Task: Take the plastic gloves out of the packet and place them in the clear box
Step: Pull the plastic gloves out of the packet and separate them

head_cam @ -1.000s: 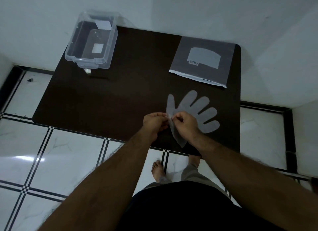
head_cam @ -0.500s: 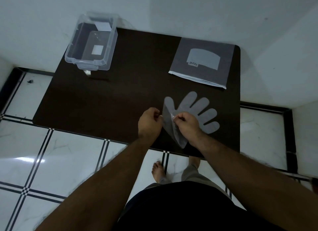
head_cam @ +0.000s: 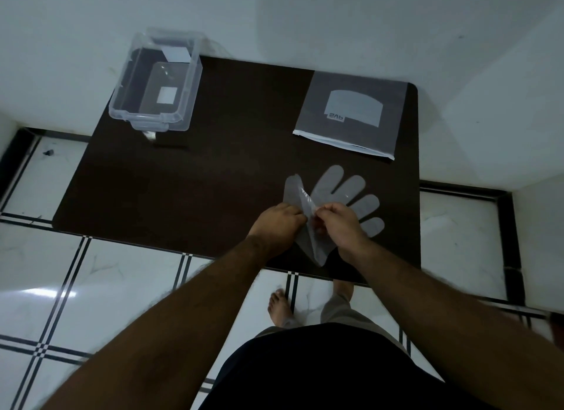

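The plastic gloves [head_cam: 338, 196] are spread near the surface's [head_cam: 183, 189] front right edge, one thin layer pinched up between the left hand [head_cam: 279, 223] and right hand [head_cam: 341, 226], fingers clamped on the film. The sheets may cling together or tear if pulled hard. The clear box [head_cam: 183, 104] waits at the back left corner, the packet [head_cam: 351, 113] at the back right.

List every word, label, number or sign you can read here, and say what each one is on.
"SVP" or similar, seen upside down on the pale label of the grey packet; the letters are blurred, so this reading is uncertain.
White sticker on the bottom of the clear box: no print can be made out.
White label on the box's far wall: looks blank from here.
Plastic gloves on the table: no print visible.
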